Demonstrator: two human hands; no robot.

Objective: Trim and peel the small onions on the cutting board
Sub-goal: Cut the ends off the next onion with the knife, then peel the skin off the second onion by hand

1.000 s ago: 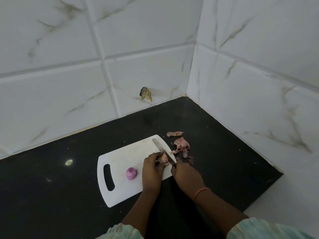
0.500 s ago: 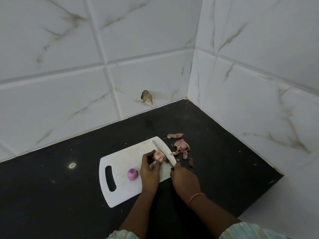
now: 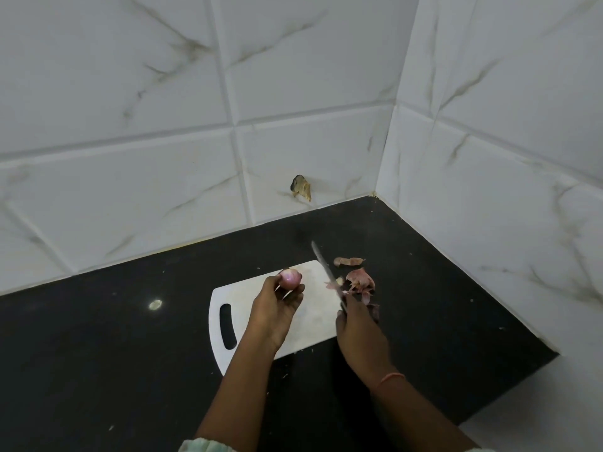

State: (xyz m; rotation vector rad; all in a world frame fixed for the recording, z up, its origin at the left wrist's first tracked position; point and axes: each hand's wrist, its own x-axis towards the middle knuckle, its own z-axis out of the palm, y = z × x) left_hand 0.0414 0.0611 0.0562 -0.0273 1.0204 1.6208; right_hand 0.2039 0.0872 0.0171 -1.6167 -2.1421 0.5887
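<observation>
Seemingly slick and light, the onion (image 3: 289, 277) sits pinched in left hand (image 3: 277, 308) fingertips above the cutting board (image 3: 313, 324) — right hand (image 3: 359, 331) grips the knife (image 3: 326, 272).

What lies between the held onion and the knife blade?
Only bare white board, in the head view. The left hand holds the onion clear of the knife gripped by the right hand.

A home kitchen corner — dark stone counter (image 3: 98, 353), marble-look wall tiles (image 3: 146, 93), white cutting board (image 3: 313, 321).
</observation>
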